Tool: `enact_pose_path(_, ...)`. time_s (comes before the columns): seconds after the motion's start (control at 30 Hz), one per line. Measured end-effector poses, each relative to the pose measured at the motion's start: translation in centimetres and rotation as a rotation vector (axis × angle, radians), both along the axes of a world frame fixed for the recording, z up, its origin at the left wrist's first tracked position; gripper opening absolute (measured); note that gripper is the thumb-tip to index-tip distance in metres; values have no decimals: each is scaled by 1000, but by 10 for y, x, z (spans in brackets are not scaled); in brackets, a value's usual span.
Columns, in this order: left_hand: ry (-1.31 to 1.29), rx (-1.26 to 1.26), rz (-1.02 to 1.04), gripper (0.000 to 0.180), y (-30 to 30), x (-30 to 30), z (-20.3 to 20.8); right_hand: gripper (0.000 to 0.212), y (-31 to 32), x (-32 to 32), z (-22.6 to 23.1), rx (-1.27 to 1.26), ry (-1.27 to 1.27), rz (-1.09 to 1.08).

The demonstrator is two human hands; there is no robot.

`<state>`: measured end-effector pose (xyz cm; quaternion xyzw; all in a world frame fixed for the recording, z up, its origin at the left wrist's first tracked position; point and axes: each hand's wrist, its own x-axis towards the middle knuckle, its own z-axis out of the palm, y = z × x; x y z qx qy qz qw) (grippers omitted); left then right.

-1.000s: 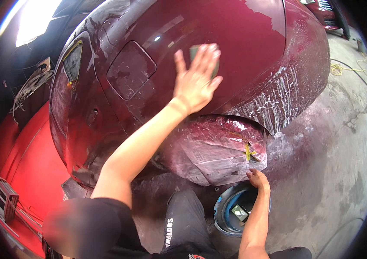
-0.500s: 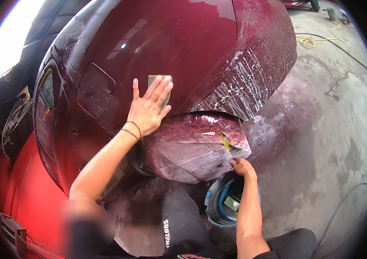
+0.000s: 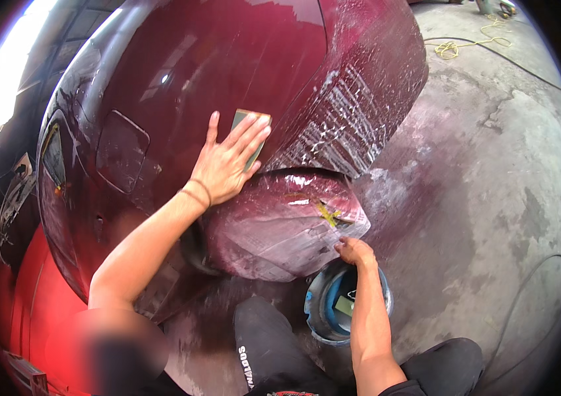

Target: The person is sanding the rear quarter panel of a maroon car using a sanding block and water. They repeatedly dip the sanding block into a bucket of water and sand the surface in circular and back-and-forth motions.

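My left hand (image 3: 222,162) lies over a thin, grey-green rectangular sanding pad (image 3: 242,115), its fingers pressing the pad onto a dark red car panel (image 3: 181,125). The little finger sticks out to the left on the bare paint; the thumb is by the pad's lower right edge. My right hand (image 3: 357,252) has its fingers drawn together at the lower right edge of the paper-covered wheel (image 3: 274,244). What is between those fingers, if anything, is hidden. Below that hand stands a blue bucket (image 3: 313,310) with a pale green block (image 3: 344,305) inside.
Whitish wet streaks (image 3: 336,125) run down the panel right of the pad. A fuel flap (image 3: 123,150) sits in the panel to the left. A bright red car part (image 3: 43,303) is at lower left. Yellow cord (image 3: 448,50) and a dark hose (image 3: 524,64) lie on the concrete floor.
The view has shifted, so the scene sits a little further left. My left hand and the pad have slid slightly to the right across the panel, the pad now tilted. The right hand stays by the wheel.
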<state>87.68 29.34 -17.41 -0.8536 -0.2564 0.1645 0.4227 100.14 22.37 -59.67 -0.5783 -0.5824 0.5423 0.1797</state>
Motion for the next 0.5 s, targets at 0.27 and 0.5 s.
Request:
enact_pose_path(0.27, 33, 309, -97, 63, 83, 132, 16, 59, -3, -11, 32, -38, -16, 63)
enact_pose_path(0.5, 7, 61, 16, 67, 5, 17, -16, 59, -9, 5, 24, -3, -41, 26)
